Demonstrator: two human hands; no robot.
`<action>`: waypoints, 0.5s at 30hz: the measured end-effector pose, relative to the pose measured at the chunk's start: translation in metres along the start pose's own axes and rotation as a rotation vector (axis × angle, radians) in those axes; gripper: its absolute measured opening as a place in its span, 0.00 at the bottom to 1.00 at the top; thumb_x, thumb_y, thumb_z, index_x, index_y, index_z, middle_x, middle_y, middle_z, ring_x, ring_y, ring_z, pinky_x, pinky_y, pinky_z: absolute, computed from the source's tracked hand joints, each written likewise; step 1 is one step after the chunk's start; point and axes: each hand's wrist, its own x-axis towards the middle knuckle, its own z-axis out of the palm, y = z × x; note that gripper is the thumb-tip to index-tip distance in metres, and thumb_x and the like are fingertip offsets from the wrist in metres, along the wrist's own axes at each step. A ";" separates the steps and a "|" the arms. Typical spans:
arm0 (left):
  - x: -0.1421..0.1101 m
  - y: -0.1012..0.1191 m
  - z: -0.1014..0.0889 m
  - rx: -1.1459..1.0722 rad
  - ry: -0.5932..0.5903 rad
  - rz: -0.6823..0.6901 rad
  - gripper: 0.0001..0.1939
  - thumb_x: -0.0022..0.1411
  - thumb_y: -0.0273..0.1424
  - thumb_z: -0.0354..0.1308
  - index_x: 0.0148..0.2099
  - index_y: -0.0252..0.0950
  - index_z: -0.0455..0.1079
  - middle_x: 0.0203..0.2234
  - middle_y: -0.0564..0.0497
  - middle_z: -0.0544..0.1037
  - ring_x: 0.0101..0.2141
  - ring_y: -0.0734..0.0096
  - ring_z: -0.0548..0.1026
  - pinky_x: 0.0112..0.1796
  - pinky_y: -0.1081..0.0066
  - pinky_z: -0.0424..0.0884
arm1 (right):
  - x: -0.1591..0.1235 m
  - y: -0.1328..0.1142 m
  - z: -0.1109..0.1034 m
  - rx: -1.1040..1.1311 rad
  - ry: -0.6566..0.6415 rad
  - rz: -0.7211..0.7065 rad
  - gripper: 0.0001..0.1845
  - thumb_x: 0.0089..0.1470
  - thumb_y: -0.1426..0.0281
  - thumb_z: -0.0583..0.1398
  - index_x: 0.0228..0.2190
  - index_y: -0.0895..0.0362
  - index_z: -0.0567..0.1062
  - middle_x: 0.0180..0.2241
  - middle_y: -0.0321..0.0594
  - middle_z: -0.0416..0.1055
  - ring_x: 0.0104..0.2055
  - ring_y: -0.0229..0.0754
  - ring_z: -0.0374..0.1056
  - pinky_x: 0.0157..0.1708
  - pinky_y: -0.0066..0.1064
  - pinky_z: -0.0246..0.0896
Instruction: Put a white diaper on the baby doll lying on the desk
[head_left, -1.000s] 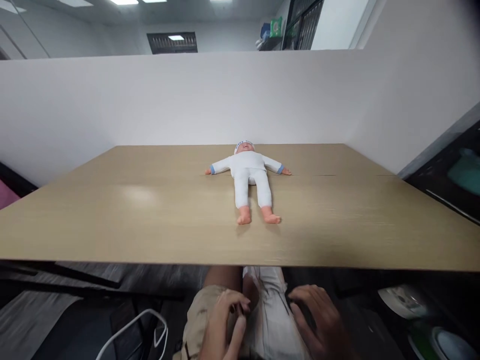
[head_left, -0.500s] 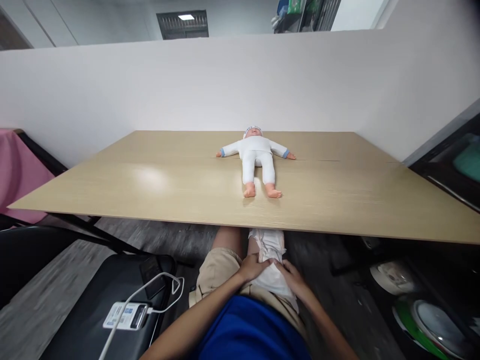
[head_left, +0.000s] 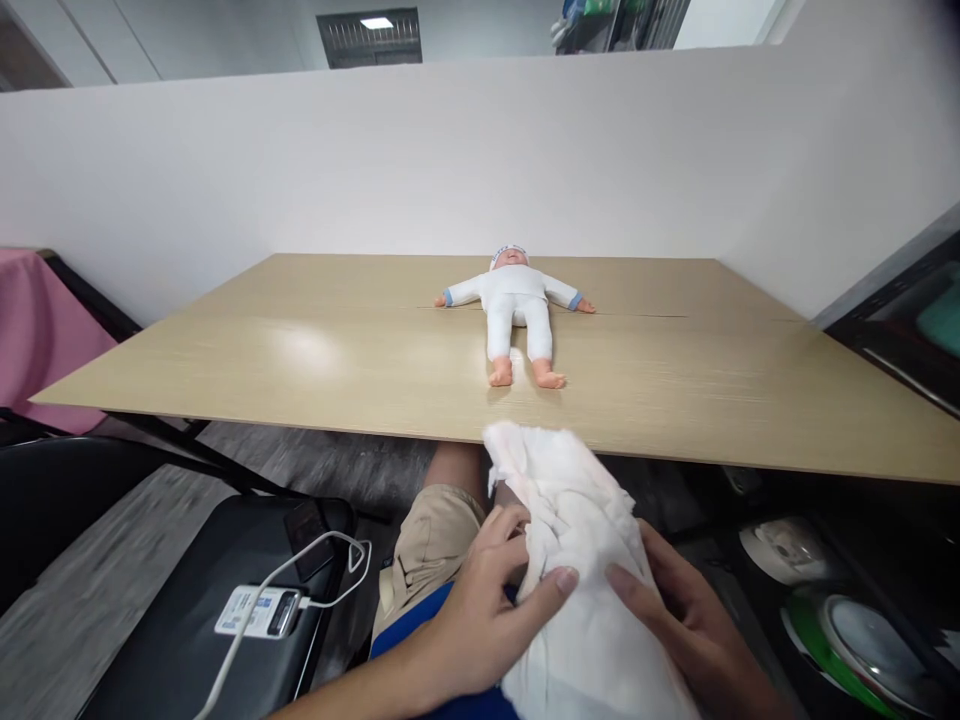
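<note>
A: Where is the item in hand located?

B: A soft, white, ruffle-edged diaper [head_left: 581, 510] is held above the lap; its far end is seen against the near edge of a pale, wood-grained table [head_left: 360, 380]. Whether contact is made there cannot be told.

A: State of the fingers?

B: The diaper's left side is gripped by the bare left hand [head_left: 491, 605], thumb pressed on the front face, fingers curled at the edge. The right side is gripped likewise by the bare right hand [head_left: 690, 620], its fingers partly hidden. The two thumbs are set apart.

A: Surroundings?

B: A white-clothed baby doll with light-blue cuffs [head_left: 516, 285] is laid face up on the table, arms spread, bare feet pointed toward the hands. A black padded chair [head_left: 172, 640] is noted at left, a white cable [head_left: 229, 655] draped across it.
</note>
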 end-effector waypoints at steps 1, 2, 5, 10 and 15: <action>-0.001 0.009 -0.003 0.007 0.027 0.029 0.17 0.76 0.46 0.59 0.45 0.40 0.83 0.59 0.45 0.76 0.62 0.56 0.71 0.66 0.60 0.67 | -0.004 -0.008 -0.001 -0.027 0.034 -0.021 0.38 0.52 0.43 0.72 0.57 0.50 0.81 0.54 0.52 0.80 0.55 0.63 0.77 0.46 0.43 0.82; 0.000 0.014 -0.006 0.010 0.059 0.051 0.16 0.76 0.45 0.60 0.45 0.40 0.83 0.59 0.45 0.76 0.61 0.56 0.71 0.66 0.60 0.67 | -0.005 -0.014 0.000 -0.048 0.053 -0.043 0.38 0.52 0.43 0.73 0.57 0.50 0.81 0.53 0.52 0.80 0.54 0.63 0.78 0.45 0.41 0.82; 0.010 0.004 -0.010 0.016 0.154 0.091 0.15 0.76 0.43 0.60 0.47 0.39 0.83 0.58 0.44 0.76 0.60 0.54 0.73 0.64 0.58 0.68 | 0.008 -0.026 0.009 -0.108 0.015 -0.115 0.29 0.57 0.45 0.71 0.49 0.53 0.81 0.45 0.48 0.81 0.47 0.57 0.78 0.42 0.38 0.81; 0.029 -0.045 -0.008 -0.059 0.206 0.001 0.16 0.77 0.43 0.59 0.52 0.40 0.83 0.61 0.44 0.74 0.61 0.55 0.72 0.66 0.58 0.67 | 0.046 -0.019 0.027 -0.251 -0.075 -0.230 0.24 0.67 0.47 0.64 0.38 0.56 0.77 0.33 0.39 0.76 0.37 0.46 0.74 0.36 0.30 0.75; 0.035 -0.085 -0.002 -0.217 0.189 -0.222 0.21 0.76 0.49 0.58 0.55 0.40 0.81 0.62 0.42 0.73 0.63 0.54 0.71 0.66 0.60 0.68 | 0.073 0.020 0.026 -0.528 0.041 -0.358 0.21 0.70 0.48 0.61 0.38 0.54 0.75 0.26 0.33 0.68 0.28 0.40 0.68 0.29 0.28 0.67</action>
